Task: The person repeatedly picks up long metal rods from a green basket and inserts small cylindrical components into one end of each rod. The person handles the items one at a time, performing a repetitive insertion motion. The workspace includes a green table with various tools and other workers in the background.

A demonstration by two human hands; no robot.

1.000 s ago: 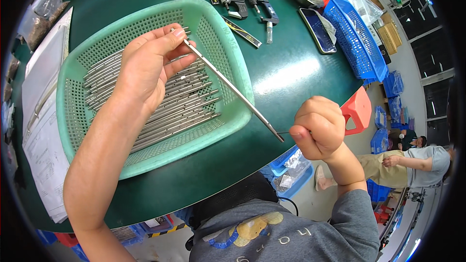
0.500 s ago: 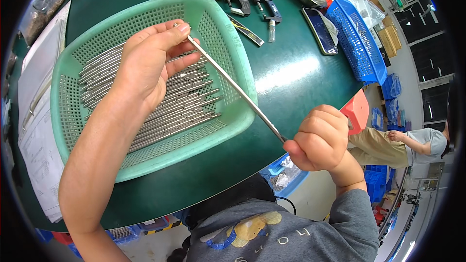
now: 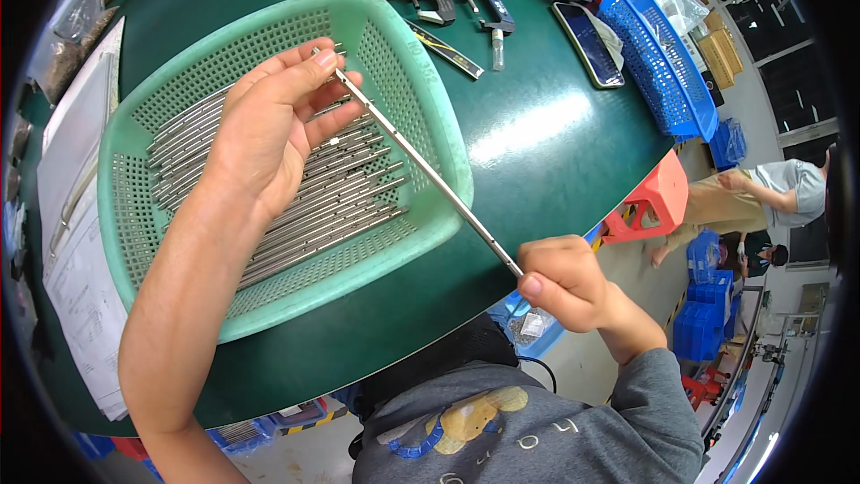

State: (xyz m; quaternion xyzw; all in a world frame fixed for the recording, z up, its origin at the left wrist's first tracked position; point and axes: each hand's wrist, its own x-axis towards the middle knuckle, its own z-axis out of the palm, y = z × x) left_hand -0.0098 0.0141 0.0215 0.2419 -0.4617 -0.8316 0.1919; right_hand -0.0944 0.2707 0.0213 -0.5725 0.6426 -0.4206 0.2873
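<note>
From my station, the left hand pinches a slim silver metal rod over the green perforated plastic basket. The right hand's fingers curl at its lower end; I can't tell what they grip.

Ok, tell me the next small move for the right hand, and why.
I'd probably ease the right hand back slightly from the metal rod: its closed fingers seem to hide the rod's lower tip, while the left hand pinches the upper end above the green basket, which should steady it.
</note>
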